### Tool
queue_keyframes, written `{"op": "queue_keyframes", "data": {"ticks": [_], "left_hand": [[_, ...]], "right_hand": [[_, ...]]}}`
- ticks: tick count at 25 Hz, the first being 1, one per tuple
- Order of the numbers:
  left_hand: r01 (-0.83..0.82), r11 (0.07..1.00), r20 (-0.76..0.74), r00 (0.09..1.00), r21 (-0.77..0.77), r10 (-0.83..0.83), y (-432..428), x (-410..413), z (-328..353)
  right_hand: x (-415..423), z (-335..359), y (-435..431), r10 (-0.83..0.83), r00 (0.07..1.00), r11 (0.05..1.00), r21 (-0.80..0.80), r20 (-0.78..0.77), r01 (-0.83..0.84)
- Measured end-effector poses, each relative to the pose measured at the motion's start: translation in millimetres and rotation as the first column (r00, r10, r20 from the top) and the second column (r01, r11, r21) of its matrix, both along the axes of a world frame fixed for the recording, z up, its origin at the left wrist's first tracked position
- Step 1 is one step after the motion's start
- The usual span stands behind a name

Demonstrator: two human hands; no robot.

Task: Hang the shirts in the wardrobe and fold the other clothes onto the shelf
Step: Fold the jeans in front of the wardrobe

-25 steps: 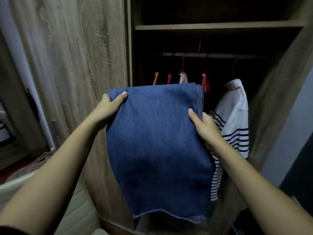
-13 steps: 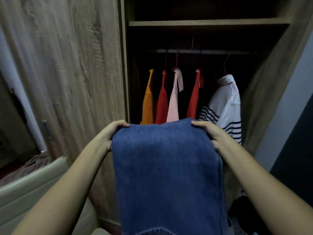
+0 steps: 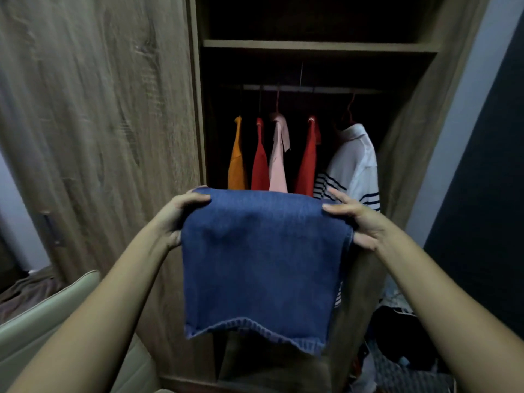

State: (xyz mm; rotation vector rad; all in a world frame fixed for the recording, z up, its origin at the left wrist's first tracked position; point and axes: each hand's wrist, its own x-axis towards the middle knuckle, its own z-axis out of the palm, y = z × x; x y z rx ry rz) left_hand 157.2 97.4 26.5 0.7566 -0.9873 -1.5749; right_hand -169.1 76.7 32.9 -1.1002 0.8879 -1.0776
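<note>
Evidently the folded denim is being held doubled over, with its top edge level, so it can go onto the shelf square. It is hanging in the air well below the shelf, not yet resting on it. The left hand is gripping 1 top corner, thumb over the fold and fingers curled under. The right hand is pinching the other, with 1 finger sticking out straight. 5 shirts are hanging below the shelf, so that part is looking done.

A: Where is the camera mounted?
B: On the head; a single wide-angle view is provided.
A: How is it aimed?
B: Forward and slightly downward, positioned close before the open wardrobe, which is faced squarely.
</note>
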Motion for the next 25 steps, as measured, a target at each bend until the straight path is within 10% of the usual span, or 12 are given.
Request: {"op": "queue_keyframes", "data": {"ticks": [3, 7, 12, 19, 25], "left_hand": [[-0.180, 0.973, 0.265, 0.940, -0.146, 0.214, 3.1, -8.9, -1.2], [-0.034, 0.939, 0.364, 0.917, -0.342, 0.165, 9.5, 11.5, 16.1], [-0.035, 0.786, 0.422, 0.829, -0.617, 0.368, 15.8, 17.7, 52.6], [-0.223, 0.681, 0.404, 0.663, -0.697, 0.630, 6.9, 27.6, 49.5], [-0.374, 0.612, 0.231, 0.691, -0.697, 0.685, -14.9, -1.6, 19.9]], "right_hand": [[11.2, 6.3, 13.6, -0.210, 0.951, 0.969, -0.177, -0.227, 0.172], [4.5, 23.8, 35.8, -0.251, 0.940, 0.895, -0.426, -0.231, 0.135], [10.5, 53.0, 54.4, -0.561, 0.773, 0.572, -0.814, -0.296, 0.103], [17.4, 52.4, 47.9, -0.826, 0.528, 0.375, -0.892, -0.198, 0.252], [35.7, 65.4, 22.4, -0.670, 0.742, 0.508, -0.734, -0.008, 0.451]]}}
